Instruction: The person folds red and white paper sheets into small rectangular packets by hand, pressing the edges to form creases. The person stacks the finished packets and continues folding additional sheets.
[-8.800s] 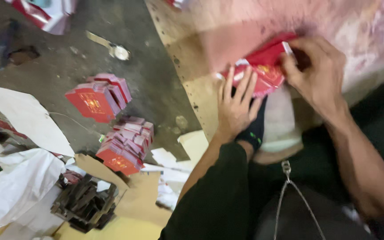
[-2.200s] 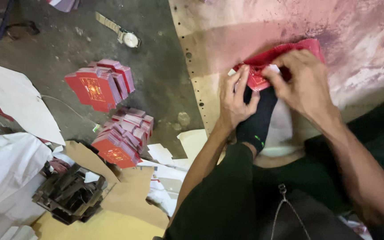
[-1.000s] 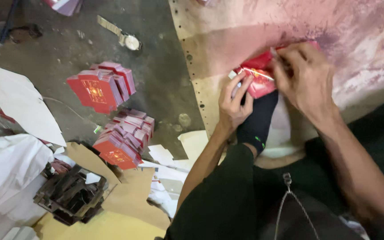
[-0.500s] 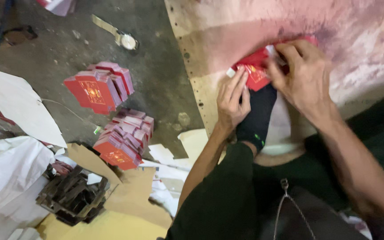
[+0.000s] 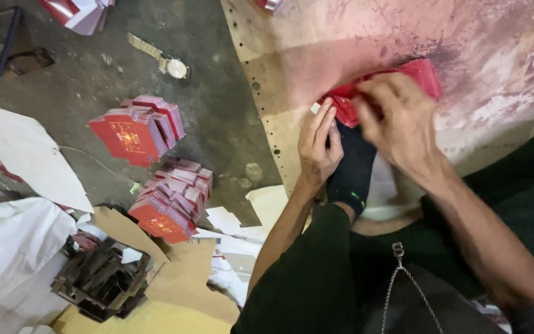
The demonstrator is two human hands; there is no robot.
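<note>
Two stacks of red envelopes lie on the concrete floor (image 5: 230,111): one fanned stack (image 5: 137,128) and a second (image 5: 171,207) just below it, with a wristwatch (image 5: 162,59) above them and one black metal tool (image 5: 103,278) on cardboard. A red envelope bundle (image 5: 403,77) lies on the stained board (image 5: 316,43), its long axis running from lower left to upper right. The left hand (image 5: 317,148) presses flat with straight fingers on the bundle's lower-left end, gripping nothing. The right hand (image 5: 397,124) lies curled over the bundle's middle, grasping it. Compared with half a second ago, the bundle sits a little more stretched out under both hands.
</note>
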